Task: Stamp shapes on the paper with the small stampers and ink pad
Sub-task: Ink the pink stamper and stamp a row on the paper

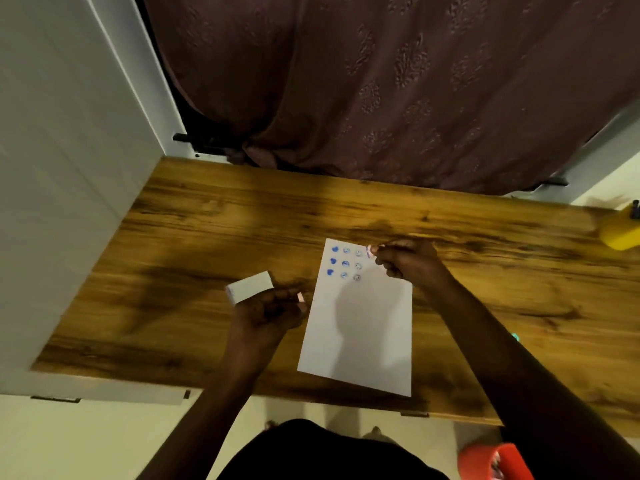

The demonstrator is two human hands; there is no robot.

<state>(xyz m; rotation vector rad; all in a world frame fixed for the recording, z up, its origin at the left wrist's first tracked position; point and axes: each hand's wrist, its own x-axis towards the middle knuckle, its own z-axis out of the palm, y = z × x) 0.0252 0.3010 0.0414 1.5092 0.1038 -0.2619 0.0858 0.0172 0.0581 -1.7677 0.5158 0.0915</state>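
Blue stamps [345, 264], nine, on one paper [360, 334]

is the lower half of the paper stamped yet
No, the paper has blue stamped shapes only near its top left corner; the lower half is blank white.

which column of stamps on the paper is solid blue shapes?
The leftmost column on the paper: three filled blue hearts. The other two columns are outlined round faces, farther from the left hand.
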